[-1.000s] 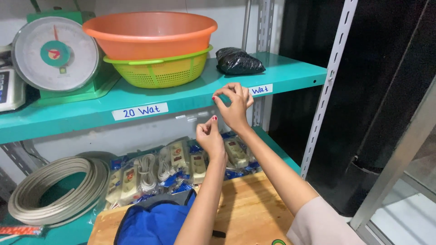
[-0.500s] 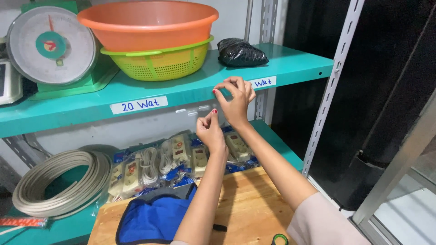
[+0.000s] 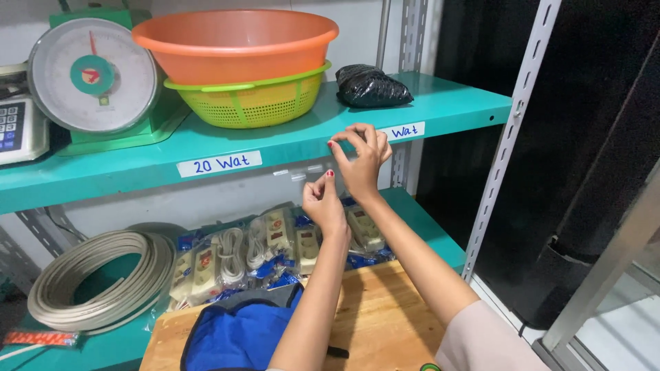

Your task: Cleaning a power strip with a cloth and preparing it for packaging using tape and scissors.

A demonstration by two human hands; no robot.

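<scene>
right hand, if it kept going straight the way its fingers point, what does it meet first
The right hand points its fingertips up and left at the front edge of the teal shelf, beside the white label. That edge probably comes first, though depth is unclear.

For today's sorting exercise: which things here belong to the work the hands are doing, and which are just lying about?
In hand:
right hand pinching at the shelf edge
left hand raised just below it
white label beside the right hand

Lying about:
weighing scale
orange basin
green basket
black bag
cable coil
packaged power strips
blue bag
</scene>
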